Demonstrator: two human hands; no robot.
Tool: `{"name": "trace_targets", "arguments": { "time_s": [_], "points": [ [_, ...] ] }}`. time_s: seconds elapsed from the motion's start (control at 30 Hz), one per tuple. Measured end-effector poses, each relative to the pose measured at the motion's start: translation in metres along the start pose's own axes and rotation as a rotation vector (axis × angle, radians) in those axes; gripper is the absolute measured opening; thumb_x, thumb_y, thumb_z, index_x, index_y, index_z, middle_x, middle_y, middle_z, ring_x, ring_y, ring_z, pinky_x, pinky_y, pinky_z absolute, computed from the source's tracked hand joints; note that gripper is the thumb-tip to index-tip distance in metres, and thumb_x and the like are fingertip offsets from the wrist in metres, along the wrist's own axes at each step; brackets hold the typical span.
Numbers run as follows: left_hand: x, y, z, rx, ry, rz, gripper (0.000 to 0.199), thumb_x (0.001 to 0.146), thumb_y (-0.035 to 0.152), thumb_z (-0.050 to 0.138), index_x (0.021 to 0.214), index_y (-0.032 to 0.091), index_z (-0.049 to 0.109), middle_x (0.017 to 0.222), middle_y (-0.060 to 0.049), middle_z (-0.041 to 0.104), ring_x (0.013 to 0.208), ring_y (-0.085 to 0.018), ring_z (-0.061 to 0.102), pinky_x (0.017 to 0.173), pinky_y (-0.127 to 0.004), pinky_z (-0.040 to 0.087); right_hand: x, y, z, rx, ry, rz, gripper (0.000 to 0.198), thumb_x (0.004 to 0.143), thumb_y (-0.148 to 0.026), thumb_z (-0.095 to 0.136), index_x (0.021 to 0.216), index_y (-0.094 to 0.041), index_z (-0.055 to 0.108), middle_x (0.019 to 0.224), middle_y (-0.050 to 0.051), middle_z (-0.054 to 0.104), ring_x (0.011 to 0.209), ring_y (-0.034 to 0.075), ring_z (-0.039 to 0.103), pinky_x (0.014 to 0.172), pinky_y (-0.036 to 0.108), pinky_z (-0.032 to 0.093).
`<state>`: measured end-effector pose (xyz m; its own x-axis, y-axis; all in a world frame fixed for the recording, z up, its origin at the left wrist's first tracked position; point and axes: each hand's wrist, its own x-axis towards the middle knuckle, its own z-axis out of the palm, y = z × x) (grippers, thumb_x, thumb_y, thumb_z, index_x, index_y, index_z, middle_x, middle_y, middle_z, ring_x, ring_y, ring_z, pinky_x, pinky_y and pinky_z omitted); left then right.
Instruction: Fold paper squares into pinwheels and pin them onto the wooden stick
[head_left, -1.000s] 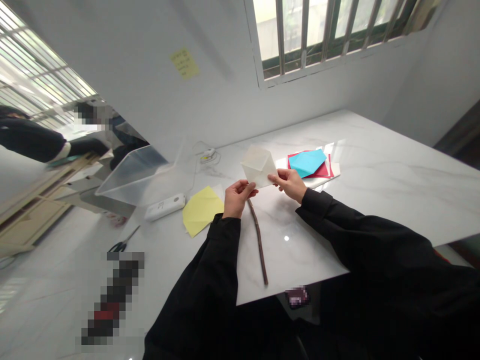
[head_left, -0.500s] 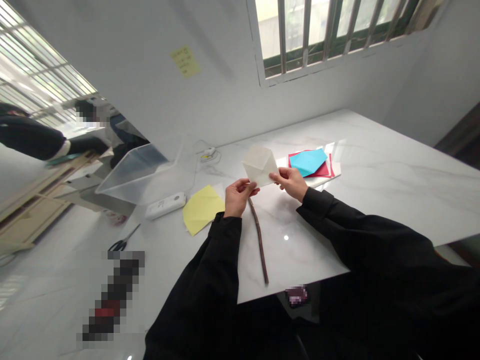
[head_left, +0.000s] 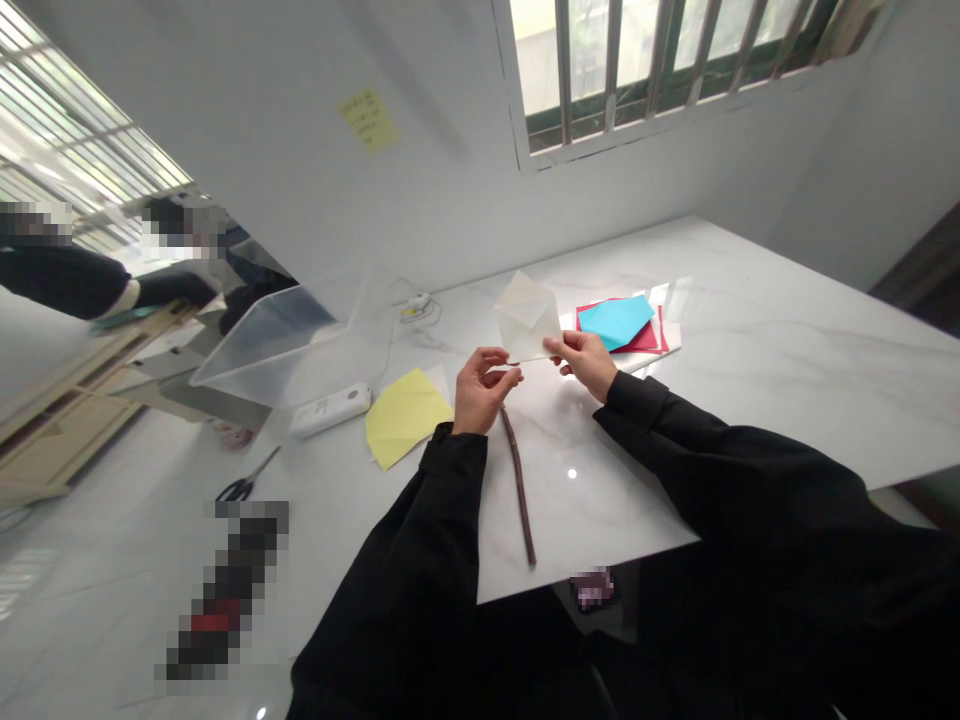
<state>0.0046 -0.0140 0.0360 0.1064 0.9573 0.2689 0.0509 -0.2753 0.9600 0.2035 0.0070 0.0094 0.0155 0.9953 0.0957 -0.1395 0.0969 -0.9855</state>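
A small cream paper envelope (head_left: 525, 325) with a pointed flap at its top is held up above the white marbled table (head_left: 622, 500). My right hand (head_left: 586, 362) pinches its lower right corner, thumb on the near side. At the lower left corner, my left hand (head_left: 481, 388) has its thumb and fingers apart; whether a fingertip touches the paper I cannot tell. A thin brown stick (head_left: 519, 475) lies on the table below my hands, its upper end beside the left hand.
Right of the hands lie a blue envelope (head_left: 619, 322) and red ones (head_left: 651, 343). Yellow paper (head_left: 405, 415), a white oblong device (head_left: 331, 410), a clear plastic bin (head_left: 259, 340) and scissors (head_left: 244, 485) are at left. Other people (head_left: 67, 270) are at far left.
The envelope has turned slightly, and its flap points more upward. My left thumb has come off its lower left corner. The right hand keeps its pinch.
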Motion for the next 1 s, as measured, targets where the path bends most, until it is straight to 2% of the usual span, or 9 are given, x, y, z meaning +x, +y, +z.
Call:
{"name": "trace_targets", "arguments": {
  "time_s": [0.23,0.4,0.83,1.0],
  "points": [
    [0.004,-0.007,-0.001,-0.079,0.023,-0.066,0.046,0.066,0.039,0.093,0.096,0.017,0.066,0.085,-0.003,0.074,0.072,-0.018,0.075,0.074,-0.031,0.062,-0.001,0.0,0.0,0.029,-0.021,-0.007,0.055,0.069,-0.07,0.081,0.074,-0.018,0.061,0.069,0.001,0.06,0.065,0.013,0.054,0.052,0.023,0.041],
    [0.006,-0.013,-0.001,-0.051,0.05,-0.04,0.042,0.067,0.044,0.093,0.087,0.017,0.066,0.075,-0.002,0.072,0.069,-0.018,0.075,0.071,-0.03,0.061,-0.001,-0.002,0.0,0.035,-0.021,-0.012,0.056,0.067,-0.07,0.082,0.074,-0.018,0.062,0.067,0.001,0.059,0.064,0.012,0.053,0.052,0.024,0.041],
    [0.005,-0.005,-0.002,-0.01,-0.054,-0.024,0.048,0.074,0.056,0.087,0.084,0.017,0.061,0.07,-0.002,0.07,0.07,-0.018,0.074,0.071,-0.03,0.06,-0.003,-0.004,-0.001,0.005,-0.049,-0.048,0.056,0.072,-0.071,0.08,0.073,-0.019,0.059,0.066,-0.001,0.056,0.064,0.012,0.053,0.053,0.024,0.043],
    [0.005,-0.004,-0.001,-0.026,-0.026,-0.054,0.047,0.07,0.054,0.089,0.082,0.017,0.061,0.072,-0.001,0.069,0.072,-0.018,0.074,0.073,-0.031,0.06,-0.002,-0.004,-0.002,-0.02,-0.051,-0.057,0.057,0.072,-0.073,0.079,0.074,-0.019,0.059,0.067,0.0,0.056,0.064,0.013,0.053,0.052,0.024,0.043]
  ]
}}
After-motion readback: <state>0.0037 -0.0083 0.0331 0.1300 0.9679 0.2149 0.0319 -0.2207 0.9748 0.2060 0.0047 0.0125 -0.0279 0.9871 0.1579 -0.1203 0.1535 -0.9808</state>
